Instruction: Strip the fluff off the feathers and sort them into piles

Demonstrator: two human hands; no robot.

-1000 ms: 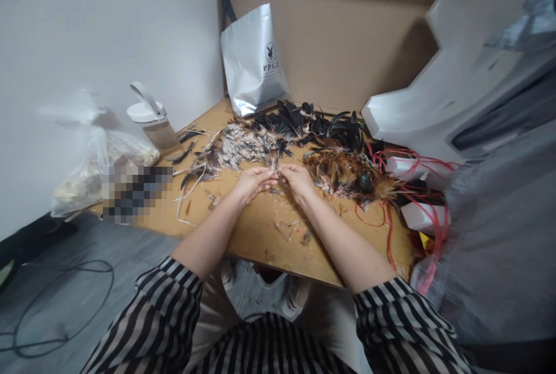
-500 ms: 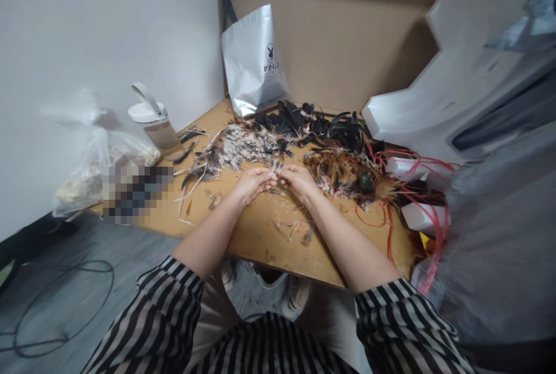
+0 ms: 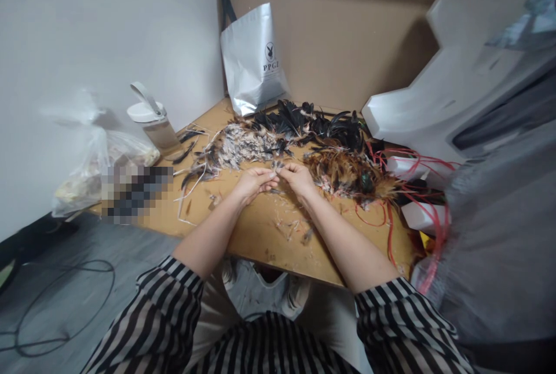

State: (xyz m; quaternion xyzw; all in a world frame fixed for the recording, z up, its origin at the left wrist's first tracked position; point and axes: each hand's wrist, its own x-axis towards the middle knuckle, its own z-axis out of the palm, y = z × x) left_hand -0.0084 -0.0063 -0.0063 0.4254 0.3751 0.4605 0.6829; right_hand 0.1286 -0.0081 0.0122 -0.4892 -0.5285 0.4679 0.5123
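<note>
feathers come first: we pinch one small speckled feather (image 3: 275, 167) between both hands, left hand (image 3: 253, 182) and right hand (image 3: 296, 179) meeting fingertip to fingertip just above the worktop (image 3: 243, 235). beyond that feather lie three heaps, speckled pale (image 3: 243, 145), black (image 3: 313, 122) and brown (image 3: 343, 171) (sorted by colour, we judge). trimmed scraps (image 3: 291, 226) lie nearer us than the feather, so some work looks done; the heaps suggest much is left. red cords (image 3: 391, 212) trail beside the brown heap.
</note>
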